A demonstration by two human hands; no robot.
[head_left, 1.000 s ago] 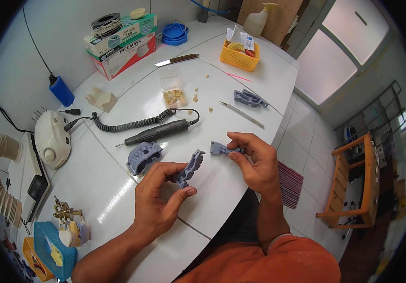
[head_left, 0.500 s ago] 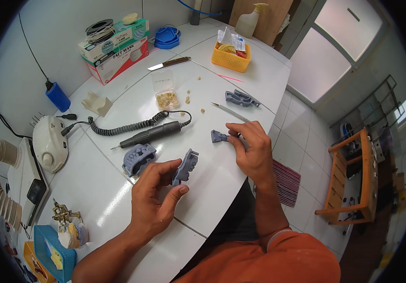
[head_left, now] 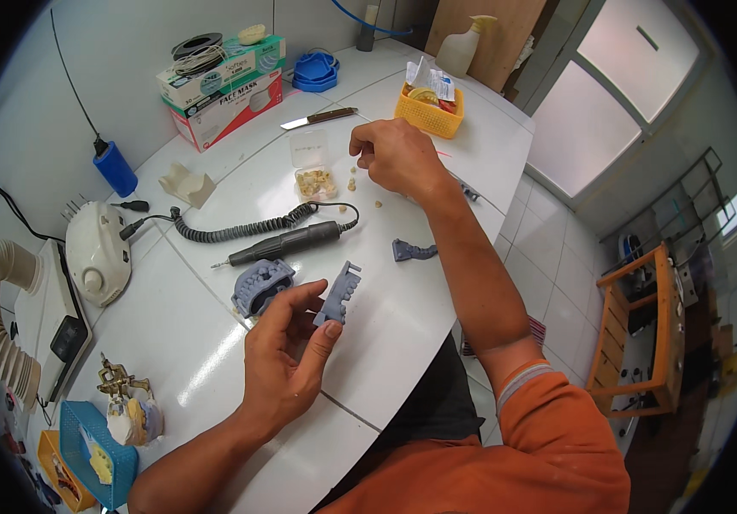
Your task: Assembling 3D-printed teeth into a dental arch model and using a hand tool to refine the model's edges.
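My left hand (head_left: pixel 287 355) holds a grey dental arch model (head_left: pixel 339 293) between thumb and fingers, just above the white table (head_left: pixel 205 360). A second grey jaw model (head_left: pixel 259 285) lies right beside it on the table. My right hand (head_left: pixel 396 157) is stretched far forward, fingers curled and pinched over small loose tooth-coloured pieces (head_left: pixel 360 187) next to a clear plastic box (head_left: pixel 313 176) holding more of them. Whether the fingers hold a piece I cannot tell. A small grey model part (head_left: pixel 412 251) lies alone near the table's right edge.
A dark handpiece (head_left: pixel 287 244) with a coiled cable runs to a white motor unit (head_left: pixel 97 253). Behind stand cardboard boxes (head_left: pixel 223 86), a knife (head_left: pixel 320 117), a yellow basket (head_left: pixel 432 107), blue trays and a spray bottle. A suction hose, a blue basket and an articulator are at the left.
My right hand let go of the small grey part near the table's edge and reached forward to the loose tooth pieces. The left hand keeps holding the grey arch model.
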